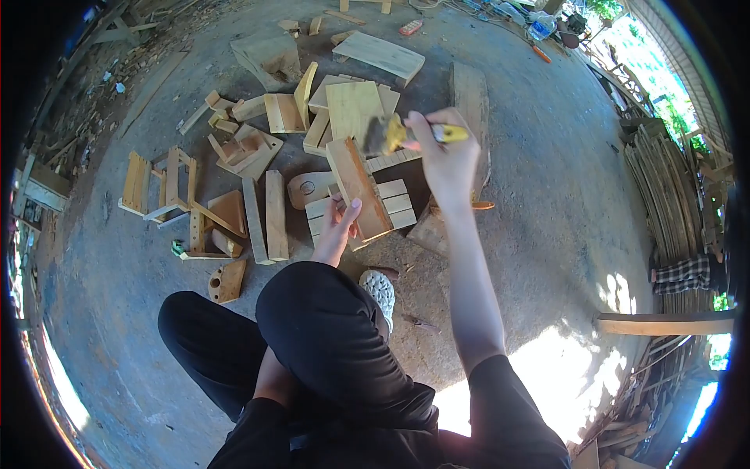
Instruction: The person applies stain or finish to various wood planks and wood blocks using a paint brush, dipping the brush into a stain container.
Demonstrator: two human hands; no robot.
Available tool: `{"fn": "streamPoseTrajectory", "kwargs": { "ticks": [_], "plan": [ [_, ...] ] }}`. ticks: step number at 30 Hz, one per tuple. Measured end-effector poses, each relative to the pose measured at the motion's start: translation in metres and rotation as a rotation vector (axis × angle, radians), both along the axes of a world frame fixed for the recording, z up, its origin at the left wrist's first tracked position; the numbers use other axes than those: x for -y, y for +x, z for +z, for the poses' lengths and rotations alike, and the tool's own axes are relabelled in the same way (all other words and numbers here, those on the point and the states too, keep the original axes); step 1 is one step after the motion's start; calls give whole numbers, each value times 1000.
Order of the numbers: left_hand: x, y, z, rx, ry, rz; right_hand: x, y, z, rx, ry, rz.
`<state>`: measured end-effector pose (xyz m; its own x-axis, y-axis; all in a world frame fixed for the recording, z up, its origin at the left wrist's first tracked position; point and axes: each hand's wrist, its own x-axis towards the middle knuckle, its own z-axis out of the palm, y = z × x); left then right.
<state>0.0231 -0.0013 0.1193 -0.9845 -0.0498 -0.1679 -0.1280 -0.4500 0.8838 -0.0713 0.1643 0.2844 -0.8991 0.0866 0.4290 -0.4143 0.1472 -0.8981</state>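
My left hand [337, 225] grips the near end of a long wooden piece [355, 187], which is tilted and has a darker brown strip along one side. My right hand [448, 160] is closed around the yellow handle of a paintbrush [384, 135]. The brush's dark head is blurred and points left, above the far end of the wooden piece. Under and beside the held piece lies a slatted wooden piece [400, 205]. A rounded pale board [307, 187] with a dark oval mark lies just left of it.
Two upright-looking planks [276, 215] and a small slatted wooden frame [160, 184] lie to the left. Farther off are stacked blocks [355, 105], a thick board [379, 55] and a long plank [469, 102]. A wood stack [662, 187] stands at the right edge.
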Motion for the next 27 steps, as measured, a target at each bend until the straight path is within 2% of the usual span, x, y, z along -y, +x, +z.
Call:
{"fn": "streamPoseTrajectory", "kwargs": {
  "ticks": [2,5,9,15,19,23,26,27],
  "plan": [
    [2,1,2,1,0,0,15,-13,-8,-86,-14,-12],
    [3,2,7,5,-74,-66,22,-20,-15,-57,91,-3],
    [-2,3,8,22,-45,14,10,-6,-17,41,99,38],
    [-15,-2,-6,27,50,77,-38,59,-8,225,156,68],
    [-18,-2,-9,44,80,56,-60,98,-7,147,255,-10],
    [-25,-10,-19,53,-8,146,-72,140,20,272,254,-100],
    [-22,-15,-12,145,-18,212,-106,159,26,390,804,-38],
    [-21,-19,-13,172,-7,242,-121,166,29,388,806,-89]
  ]
}}
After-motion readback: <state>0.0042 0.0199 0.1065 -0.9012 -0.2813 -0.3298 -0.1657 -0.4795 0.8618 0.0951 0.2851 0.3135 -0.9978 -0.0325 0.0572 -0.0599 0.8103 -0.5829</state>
